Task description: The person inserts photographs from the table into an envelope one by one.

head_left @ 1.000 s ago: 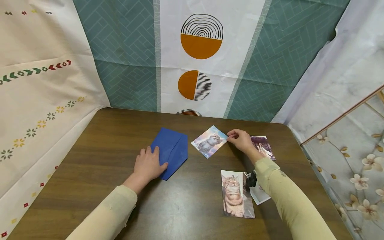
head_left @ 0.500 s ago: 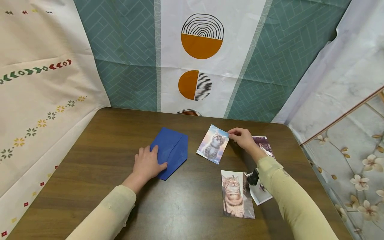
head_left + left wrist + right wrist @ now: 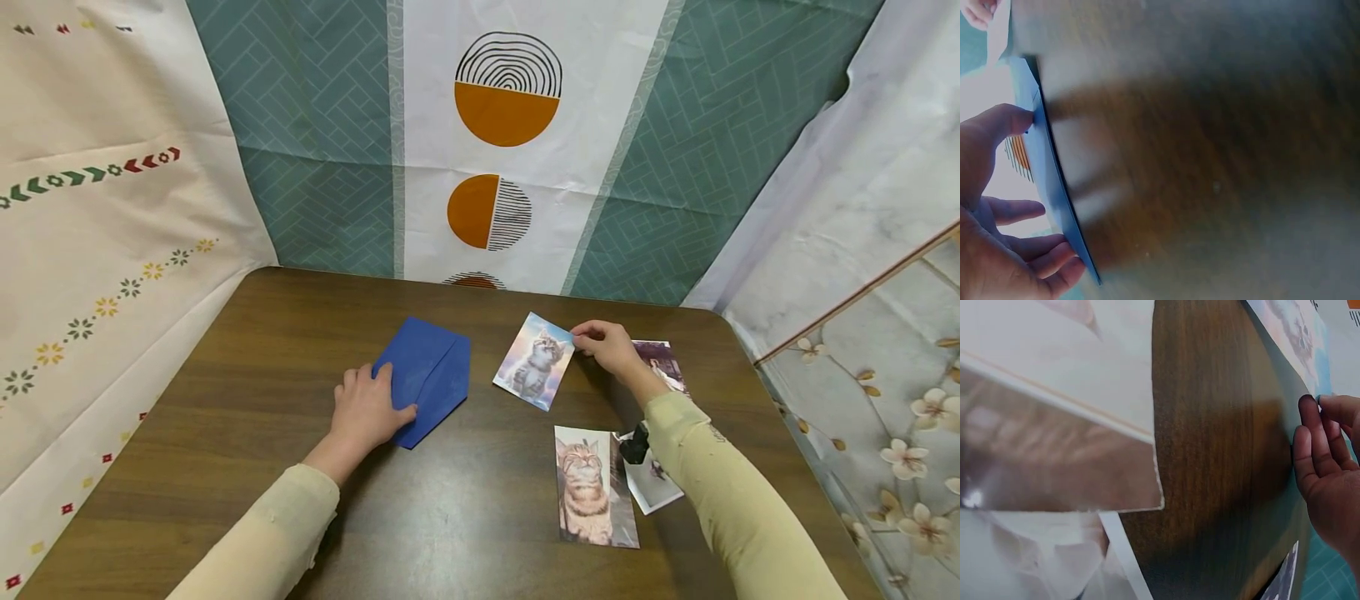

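My left hand (image 3: 363, 410) rests on a blue envelope (image 3: 431, 375) lying on the table, thumb and fingers spread over its near left part. In the left wrist view, the thumb and fingertips touch the envelope (image 3: 1047, 169). With thumb and fingertips, my right hand (image 3: 611, 350) pinches the right corner of a photo card of a grey kitten (image 3: 534, 362). The card's far edge is angled away to the right of the envelope. In the right wrist view, the pinched kitten card (image 3: 1291, 337) shows only in part.
A photo of an orange cat (image 3: 583, 492) lies at the front right, overlapping a white-bordered photo (image 3: 652, 492) partly hidden by my right sleeve. Behind my right wrist lies a purple-toned photo (image 3: 663, 362). Patterned cloths (image 3: 322, 167) hang round the wooden table (image 3: 450, 517).
The kitten card has turned in my right hand so its picture stands more upright, its free end swinging towards me. My left hand has stayed on the envelope.
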Demonstrator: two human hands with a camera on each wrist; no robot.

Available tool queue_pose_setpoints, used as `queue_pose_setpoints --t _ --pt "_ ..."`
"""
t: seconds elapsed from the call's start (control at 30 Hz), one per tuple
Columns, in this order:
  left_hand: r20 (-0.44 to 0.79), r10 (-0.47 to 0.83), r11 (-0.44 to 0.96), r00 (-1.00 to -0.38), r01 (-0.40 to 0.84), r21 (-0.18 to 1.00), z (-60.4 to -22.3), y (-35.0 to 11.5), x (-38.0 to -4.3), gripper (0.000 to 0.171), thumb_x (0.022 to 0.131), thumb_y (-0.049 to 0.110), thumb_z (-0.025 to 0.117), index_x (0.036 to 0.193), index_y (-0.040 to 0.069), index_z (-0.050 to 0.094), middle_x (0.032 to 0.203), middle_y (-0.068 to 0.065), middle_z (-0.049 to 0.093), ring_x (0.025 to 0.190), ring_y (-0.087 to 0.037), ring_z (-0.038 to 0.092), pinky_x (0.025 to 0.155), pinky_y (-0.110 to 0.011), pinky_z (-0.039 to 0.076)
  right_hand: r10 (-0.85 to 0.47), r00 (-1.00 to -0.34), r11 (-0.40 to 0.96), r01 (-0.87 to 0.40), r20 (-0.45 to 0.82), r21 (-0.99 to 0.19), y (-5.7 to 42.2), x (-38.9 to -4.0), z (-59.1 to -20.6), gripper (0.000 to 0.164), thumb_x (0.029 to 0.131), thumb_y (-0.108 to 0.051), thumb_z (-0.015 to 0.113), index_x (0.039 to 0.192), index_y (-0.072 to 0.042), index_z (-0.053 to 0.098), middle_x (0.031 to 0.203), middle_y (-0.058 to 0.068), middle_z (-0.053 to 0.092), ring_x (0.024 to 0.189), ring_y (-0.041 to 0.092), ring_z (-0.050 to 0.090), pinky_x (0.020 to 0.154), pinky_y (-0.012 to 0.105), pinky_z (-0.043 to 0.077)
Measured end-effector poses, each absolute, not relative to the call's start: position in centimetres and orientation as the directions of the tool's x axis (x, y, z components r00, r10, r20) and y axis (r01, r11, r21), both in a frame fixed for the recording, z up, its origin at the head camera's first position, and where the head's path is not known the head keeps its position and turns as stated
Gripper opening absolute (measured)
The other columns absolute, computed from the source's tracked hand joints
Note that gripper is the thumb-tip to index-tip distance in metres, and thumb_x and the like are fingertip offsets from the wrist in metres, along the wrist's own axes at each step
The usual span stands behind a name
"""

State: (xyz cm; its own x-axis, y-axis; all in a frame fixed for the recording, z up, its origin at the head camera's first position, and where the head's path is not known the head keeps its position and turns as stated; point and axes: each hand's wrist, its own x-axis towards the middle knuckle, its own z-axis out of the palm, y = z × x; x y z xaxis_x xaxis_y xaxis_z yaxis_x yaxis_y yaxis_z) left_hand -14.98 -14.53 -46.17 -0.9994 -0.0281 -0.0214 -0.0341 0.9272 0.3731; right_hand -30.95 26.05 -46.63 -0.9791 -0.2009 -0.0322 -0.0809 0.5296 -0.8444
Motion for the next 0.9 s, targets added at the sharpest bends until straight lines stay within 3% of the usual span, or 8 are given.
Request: queue_pose_setpoints --t 0.23,0.5,0.73,0.9 --pt "-0.022 -0.065 0.894 -0.998 -0.068 0.443 -46.3 -14.7 -15.4 0.084 0.088 0.038 0.085 0.152 -0.005 0.053 0.15 -0.04 0.045 0.138 -0.058 0.039 0.103 -0.071 0.036 -0.208 -0.978 0.515 -0.096 -0.015 -0.852 26.2 -31.0 -46.7 0.023 0.104 -0.006 0.069 0.121 0.009 0.073 0.109 0.021 0.074 0.091 0.016 0.069 0.079 0.024 0.058" --pt "-0.065 -0.103 0.845 -0.993 -0.122 0.52 -46.2 -14.8 -15.9 0.086 0.085 0.034 0.088 0.153 -0.004 0.051 0.149 -0.039 0.041 0.139 -0.057 0.033 0.107 -0.069 0.031 -0.23 -0.973 0.515 -0.091 -0.035 -0.852 26.1 -30.8 -46.8 0.026 0.106 -0.009 0.068 0.124 0.008 0.072 0.115 0.026 0.071 0.098 0.024 0.07 0.084 0.028 0.059" --pt "-0.097 -0.125 0.823 -0.987 -0.158 0.546 -46.2 -14.8 -16.3 0.088 0.083 0.033 0.089 0.154 -0.001 0.05 0.148 -0.037 0.037 0.137 -0.055 0.03 0.108 -0.07 0.028 -0.23 -0.972 0.511 -0.082 -0.044 -0.856 26.0 -30.7 -46.6 0.026 0.105 -0.009 0.068 0.124 0.009 0.072 0.111 0.022 0.073 0.092 0.017 0.069 0.082 0.027 0.059" --pt "-0.105 -0.123 0.819 -0.987 -0.161 0.551 -46.1 -14.8 -16.4 0.09 0.082 0.032 0.089 0.155 0.0 0.048 0.147 -0.037 0.036 0.136 -0.054 0.029 0.107 -0.07 0.027 -0.229 -0.972 0.509 -0.072 -0.055 -0.858 26.2 -30.6 -46.6 0.026 0.105 -0.009 0.068 0.125 0.008 0.072 0.112 0.022 0.073 0.097 0.025 0.07 0.083 0.027 0.059"
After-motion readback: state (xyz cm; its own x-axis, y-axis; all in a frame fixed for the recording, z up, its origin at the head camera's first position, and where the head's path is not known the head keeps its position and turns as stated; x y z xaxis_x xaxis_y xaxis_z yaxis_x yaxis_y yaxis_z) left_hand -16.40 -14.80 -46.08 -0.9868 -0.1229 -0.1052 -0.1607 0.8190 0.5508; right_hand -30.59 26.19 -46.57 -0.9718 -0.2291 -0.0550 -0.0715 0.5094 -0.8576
